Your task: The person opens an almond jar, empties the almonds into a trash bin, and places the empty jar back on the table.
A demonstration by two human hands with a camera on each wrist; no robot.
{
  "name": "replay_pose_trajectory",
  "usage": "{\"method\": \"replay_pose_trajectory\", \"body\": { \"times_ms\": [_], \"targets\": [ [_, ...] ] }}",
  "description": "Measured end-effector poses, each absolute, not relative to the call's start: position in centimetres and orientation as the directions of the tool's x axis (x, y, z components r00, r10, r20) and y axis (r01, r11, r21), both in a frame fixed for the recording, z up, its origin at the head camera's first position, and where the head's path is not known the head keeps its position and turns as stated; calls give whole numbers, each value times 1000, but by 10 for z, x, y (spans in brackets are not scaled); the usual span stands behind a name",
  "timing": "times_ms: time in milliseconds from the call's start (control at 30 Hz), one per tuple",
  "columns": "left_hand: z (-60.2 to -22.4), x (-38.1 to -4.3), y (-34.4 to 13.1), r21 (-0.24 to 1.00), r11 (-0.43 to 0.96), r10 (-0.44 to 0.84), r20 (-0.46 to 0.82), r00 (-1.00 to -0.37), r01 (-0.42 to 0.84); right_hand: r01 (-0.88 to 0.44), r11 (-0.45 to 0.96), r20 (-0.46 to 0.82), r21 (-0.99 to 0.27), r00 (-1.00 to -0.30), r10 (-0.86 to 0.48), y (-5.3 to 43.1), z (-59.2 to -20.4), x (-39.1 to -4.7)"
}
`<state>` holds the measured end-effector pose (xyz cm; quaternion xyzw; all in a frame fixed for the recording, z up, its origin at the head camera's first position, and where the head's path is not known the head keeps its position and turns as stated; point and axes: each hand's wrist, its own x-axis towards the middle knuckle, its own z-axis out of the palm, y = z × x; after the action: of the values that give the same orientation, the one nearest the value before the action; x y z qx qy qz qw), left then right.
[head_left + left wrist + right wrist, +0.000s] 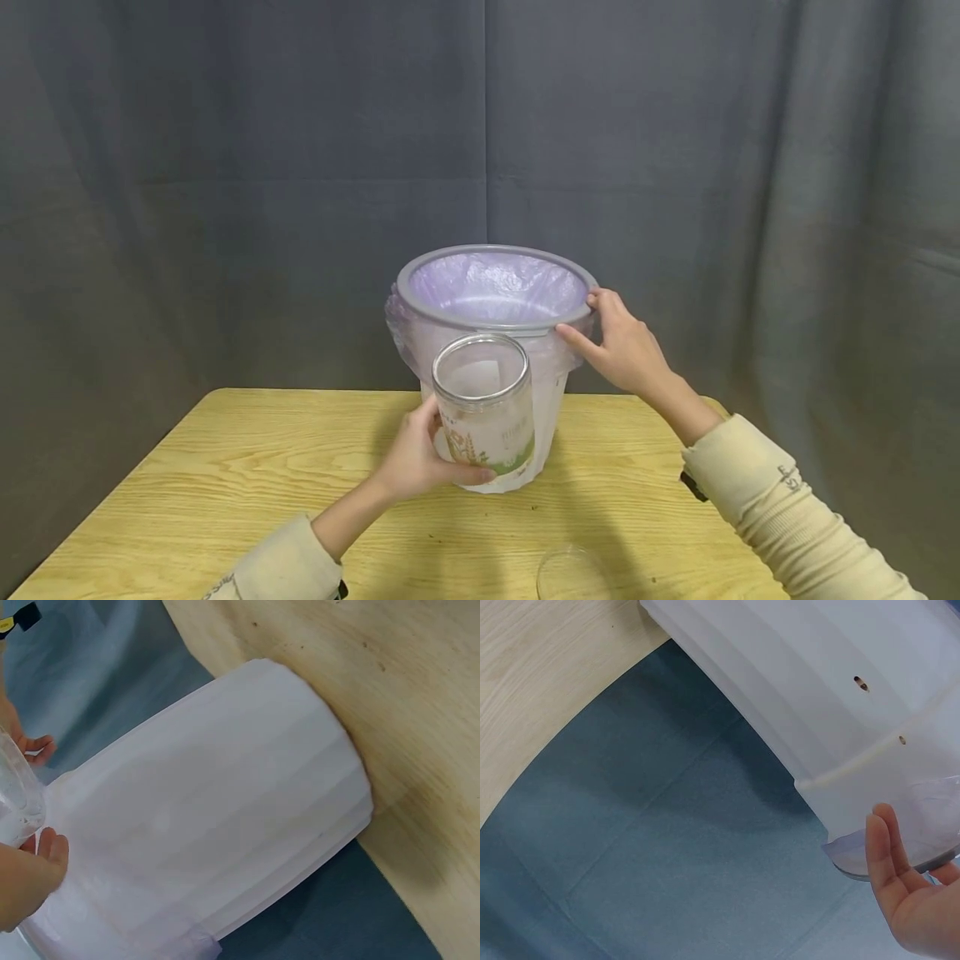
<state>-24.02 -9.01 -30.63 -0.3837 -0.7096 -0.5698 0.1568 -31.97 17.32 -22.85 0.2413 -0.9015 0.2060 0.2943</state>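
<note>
In the head view my left hand (420, 454) holds a clear plastic jar (487, 417) with a silver metal rim and a printed wheat pattern, thumb across its lower front. The jar is tilted, its open mouth facing me, in front of a white trash can (551, 417). A purple bag (495, 279) lines the can beneath a grey rim ring (420, 308). My right hand (630, 346) grips that ring at its right side, thumb in front. The right wrist view shows the right hand's fingers (881, 847) lying along the bagged outside of the can.
On the wooden table (277, 458) a clear round lid (573, 575) lies near the front edge. Small dark specks dot the tabletop around it. A grey curtain (300, 167) hangs behind the table.
</note>
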Motion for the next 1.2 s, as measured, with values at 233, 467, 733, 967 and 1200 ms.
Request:
{"method": "replay_pose_trajectory", "body": {
  "times_ms": [233,467,733,967,1200],
  "targets": [
    [-317,-240,-92,675,142,375,640,-671,724,-548,803,627,-233,-716,-306,173,-229,-319],
    [-330,-240,-95,689,163,376,618,-690,706,-549,801,627,-238,-717,-305,173,-229,-319],
    [-343,-238,-97,705,198,385,583,-715,681,-552,800,629,-233,-713,-309,173,-230,-318],
    [-356,-237,-97,714,202,399,566,-722,671,-560,797,636,-227,-705,-314,173,-231,-318],
    [-370,-237,-96,729,235,406,527,-746,643,-569,794,648,-213,-691,-320,173,-231,-319]
  ]
}}
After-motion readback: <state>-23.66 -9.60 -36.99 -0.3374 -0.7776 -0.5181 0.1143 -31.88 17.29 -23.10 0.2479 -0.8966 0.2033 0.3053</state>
